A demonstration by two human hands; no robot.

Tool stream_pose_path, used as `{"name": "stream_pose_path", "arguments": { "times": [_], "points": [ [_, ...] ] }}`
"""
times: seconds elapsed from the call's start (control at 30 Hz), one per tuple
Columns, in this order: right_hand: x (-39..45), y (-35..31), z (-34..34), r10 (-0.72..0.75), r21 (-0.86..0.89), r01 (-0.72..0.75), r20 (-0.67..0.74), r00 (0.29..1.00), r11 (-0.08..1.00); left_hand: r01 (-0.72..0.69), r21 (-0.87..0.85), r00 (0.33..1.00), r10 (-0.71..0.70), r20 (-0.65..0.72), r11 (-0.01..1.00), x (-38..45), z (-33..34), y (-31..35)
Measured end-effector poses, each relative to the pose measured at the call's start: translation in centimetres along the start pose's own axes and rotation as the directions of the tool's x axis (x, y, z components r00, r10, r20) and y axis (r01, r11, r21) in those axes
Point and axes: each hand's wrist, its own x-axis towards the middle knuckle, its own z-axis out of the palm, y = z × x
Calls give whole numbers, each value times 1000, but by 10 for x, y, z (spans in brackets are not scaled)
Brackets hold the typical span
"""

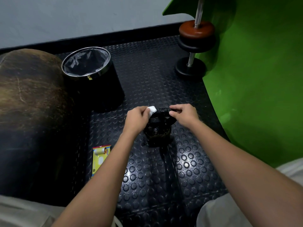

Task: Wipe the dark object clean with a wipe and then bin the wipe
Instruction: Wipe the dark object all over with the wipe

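A black kettlebell (156, 131) stands on the studded rubber floor in the middle of the head view. My left hand (136, 117) pinches a small white wipe (151, 110) and presses it against the left end of the kettlebell's handle. My right hand (184, 114) grips the right end of that handle between thumb and fingers. A black bin (93, 79) with a chrome rim and a grey liner stands open behind and to the left of the kettlebell.
A yellow pack of wipes (100, 158) lies on the floor at the left. A large brown ball (31, 104) fills the left side. A barbell with weight plates (196, 40) leans by the green wall (259, 71) at the back right.
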Motion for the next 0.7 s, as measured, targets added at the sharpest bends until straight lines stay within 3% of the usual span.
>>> {"name": "stream_pose_path", "arguments": {
  "times": [0.07,0.2,0.4,0.57,0.7],
  "points": [
    [0,0,1,-3,-9,3,-4,1000,1000,17,-16,1000,-17,-17,1000,0,0,-3],
    [-1,2,1,-5,-11,5,-7,1000,1000,171,-126,983,-178,-51,977,-6,1,-19],
    [0,-1,4,17,-18,-17,-16,1000,1000,126,-111,987,-136,-87,986,-9,-2,0],
    [0,0,4,16,-35,-16,-18,1000,999,307,-255,940,-334,-70,917,-11,-1,-27],
    [1,-1,1,24,-15,-24,-11,1000,1000,209,-191,969,-230,-95,959,-11,0,-15]
  ]
}}
